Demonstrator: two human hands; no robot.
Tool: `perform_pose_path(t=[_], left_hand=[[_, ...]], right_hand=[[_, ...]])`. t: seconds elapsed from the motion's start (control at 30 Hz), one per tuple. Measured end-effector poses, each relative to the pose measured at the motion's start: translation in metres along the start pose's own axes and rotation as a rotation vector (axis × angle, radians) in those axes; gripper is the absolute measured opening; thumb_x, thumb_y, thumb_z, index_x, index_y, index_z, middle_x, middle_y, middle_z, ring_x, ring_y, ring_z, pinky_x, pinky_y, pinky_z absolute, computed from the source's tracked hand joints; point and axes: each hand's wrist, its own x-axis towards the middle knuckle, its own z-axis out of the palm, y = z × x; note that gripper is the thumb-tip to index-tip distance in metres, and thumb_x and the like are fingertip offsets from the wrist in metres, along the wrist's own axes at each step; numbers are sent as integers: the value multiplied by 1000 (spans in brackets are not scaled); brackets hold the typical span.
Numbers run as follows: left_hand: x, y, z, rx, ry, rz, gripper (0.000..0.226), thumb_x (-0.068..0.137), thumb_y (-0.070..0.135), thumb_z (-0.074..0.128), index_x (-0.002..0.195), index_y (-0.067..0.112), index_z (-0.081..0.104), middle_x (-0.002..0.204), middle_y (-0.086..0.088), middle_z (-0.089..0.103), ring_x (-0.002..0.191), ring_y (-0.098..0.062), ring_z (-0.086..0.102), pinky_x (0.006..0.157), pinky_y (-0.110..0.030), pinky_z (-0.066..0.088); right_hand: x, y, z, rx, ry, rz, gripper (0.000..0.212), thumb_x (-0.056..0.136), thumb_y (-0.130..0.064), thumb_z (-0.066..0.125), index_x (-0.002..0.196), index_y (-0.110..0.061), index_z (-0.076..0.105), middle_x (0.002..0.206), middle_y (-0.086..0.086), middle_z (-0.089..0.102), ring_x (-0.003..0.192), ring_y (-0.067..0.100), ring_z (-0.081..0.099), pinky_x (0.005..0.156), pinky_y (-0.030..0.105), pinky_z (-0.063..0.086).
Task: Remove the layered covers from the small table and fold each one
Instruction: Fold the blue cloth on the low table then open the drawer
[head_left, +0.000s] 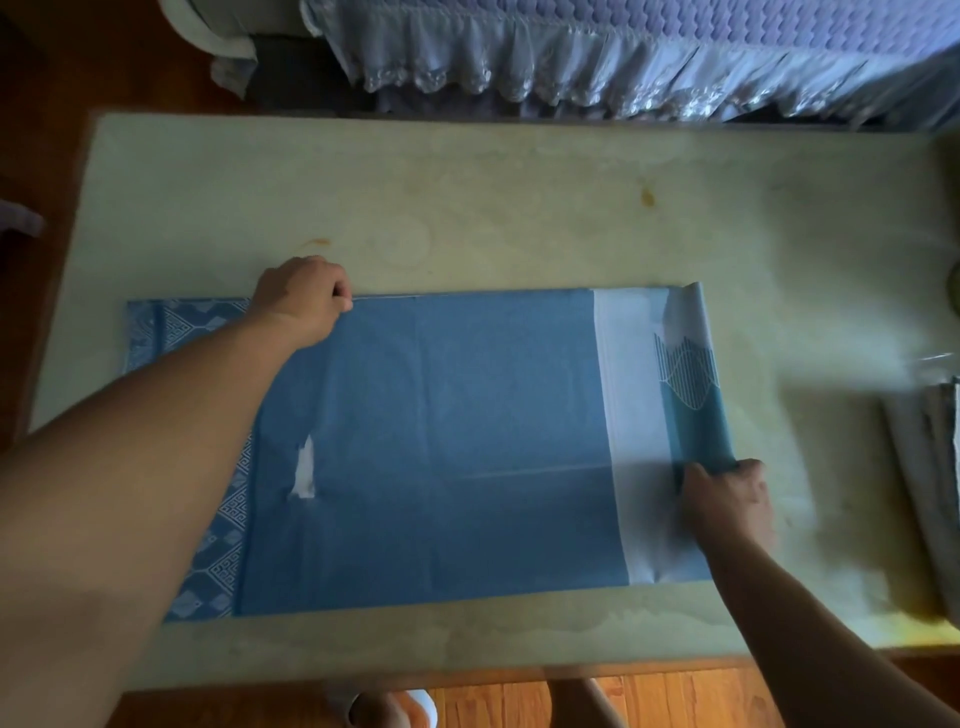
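A blue cover (441, 441) with white patterned borders lies folded flat on the pale stained table top (467, 208). My left hand (304, 299) grips the cover's far edge near its left end, fingers curled over the fabric. My right hand (727, 499) pinches the right end of the cover, which is lifted and curled over toward the left, showing a white band and a striped pattern. A small white tear or patch shows on the cover near my left forearm.
A folded grey cloth (924, 493) lies at the table's right edge. A bed with a lilac lace-frilled skirt (571, 57) stands just beyond the table. Wooden floor (649, 696) and my feet show below the near edge.
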Motion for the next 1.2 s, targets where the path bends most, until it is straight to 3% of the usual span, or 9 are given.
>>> perform_pose_path(t=[0.13, 0.3, 0.5, 0.63, 0.87, 0.93, 1.0, 1.13, 1.2], left_hand=[[-6, 6, 7, 22, 92, -26, 4, 93, 15, 67, 92, 19, 66, 107, -11, 64, 101, -37, 59, 85, -44, 47], [-78, 51, 48, 56, 336, 105, 36, 85, 20, 71, 120, 12, 63, 128, -15, 56, 111, -40, 52, 89, -50, 45], [-130, 58, 98, 49, 155, 200, 67, 86, 38, 72, 142, 8, 52, 150, -12, 48, 130, -36, 48, 102, -51, 44], [-121, 50, 80, 73, 30, 233, 71, 88, 35, 74, 150, 16, 44, 157, -2, 39, 136, -29, 42, 105, -46, 41], [-111, 62, 50, 62, -207, 203, 79, 91, 37, 66, 157, 18, 27, 164, -4, 23, 148, -28, 25, 119, -42, 27], [-114, 56, 37, -232, -311, 147, 80, 96, 37, 66, 160, 14, 23, 167, -6, 20, 153, -26, 19, 124, -35, 17], [-130, 39, 17, -755, -279, -74, 71, 98, 33, 65, 157, 13, 30, 160, -5, 34, 148, -22, 33, 121, -33, 25], [-197, -38, -21, -1604, -130, -548, 23, 100, 29, 59, 117, 14, 66, 114, -12, 69, 84, -16, 66, 76, -32, 51], [-230, -84, -27, -1770, -213, -640, 33, 100, 41, 55, 113, 13, 66, 103, -10, 73, 84, -23, 69, 75, -36, 54]], right_hand=[[3, 1, -1, -1, -22, -11, 39, 82, -33, 56, 111, -12, 41, 117, 19, 59, 107, 42, 57, 97, 52, 45], [3, 2, -5, 10, -59, -24, 39, 82, -30, 57, 112, -11, 41, 114, 18, 59, 103, 42, 58, 97, 54, 45], [13, 1, -19, -20, -173, -60, 34, 83, -28, 62, 110, -11, 49, 98, 15, 59, 88, 35, 56, 75, 39, 47], [12, -6, -49, -58, -305, -195, 21, 87, -19, 61, 104, -7, 65, 99, 17, 67, 86, 34, 63, 77, 40, 53], [-86, -63, -130, -100, -633, -541, 23, 94, -12, 58, 103, -31, 67, 102, -5, 70, 95, 20, 68, 84, 47, 59], [-130, -91, -143, -77, -687, -626, 22, 94, -12, 57, 100, -31, 68, 95, -8, 73, 89, 16, 70, 80, 42, 60], [-175, -122, -147, -22, -716, -701, 22, 91, -9, 58, 98, -26, 71, 89, -8, 75, 83, 14, 72, 75, 38, 59], [-264, -187, -107, 184, -702, -743, 12, 83, -3, 62, 93, -1, 68, 78, 11, 68, 68, 22, 64, 62, 33, 50], [-311, -216, -57, 197, -711, -743, 5, 82, -6, 61, 84, -2, 62, 69, 11, 61, 54, 17, 60, 52, 27, 49]])
